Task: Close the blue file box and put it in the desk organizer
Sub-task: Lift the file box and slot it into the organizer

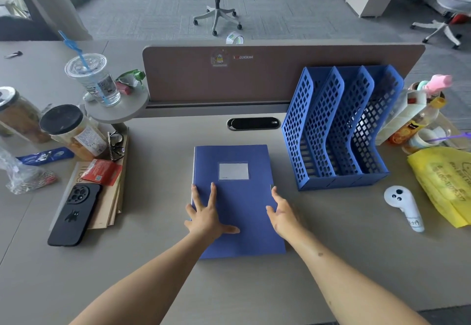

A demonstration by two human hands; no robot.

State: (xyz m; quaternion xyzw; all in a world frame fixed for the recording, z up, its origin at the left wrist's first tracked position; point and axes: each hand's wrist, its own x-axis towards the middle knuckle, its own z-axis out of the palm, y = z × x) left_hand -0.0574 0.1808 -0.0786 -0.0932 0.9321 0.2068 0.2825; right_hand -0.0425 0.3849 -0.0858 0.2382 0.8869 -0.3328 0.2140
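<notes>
1. Flat blue plastic file box (242, 197) w/ a white label window lies closed, cover up, on the pale grey desk (165, 273), centre of the scene.
2. Left hand (207, 219): fingers spread wide, palm pressed flat on the box cover near its left edge, thumb pointing right across the cover.
3. Right hand (283, 216): fingers together & slightly curled, resting at the box's right edge; can't tell if it actually grips the edge.
4. Blue lattice-sided plastic desk organizer (339, 131) w/ three upright slots stands just right of the box & a bit further back, not touching it; what shows of the slots looks empty.
5. White handheld controller (404, 207) lies right of the box, in front of the organizer; crumpled yellow plastic bag (443, 184) further right.
6. Black phone in a cat-print case (74, 213) lies left of the box, on a stack of brown paper envelopes (112, 197); a red packet (103, 171) sits on the stack behind it.
7. Further left of the box: two black-lidded snack jars (71, 131); clear plastic cup w/ blue straw (94, 80) on a small round shelf.
8. Brown divider panel (267, 75) stands behind the box, along the desk's far side.
</notes>
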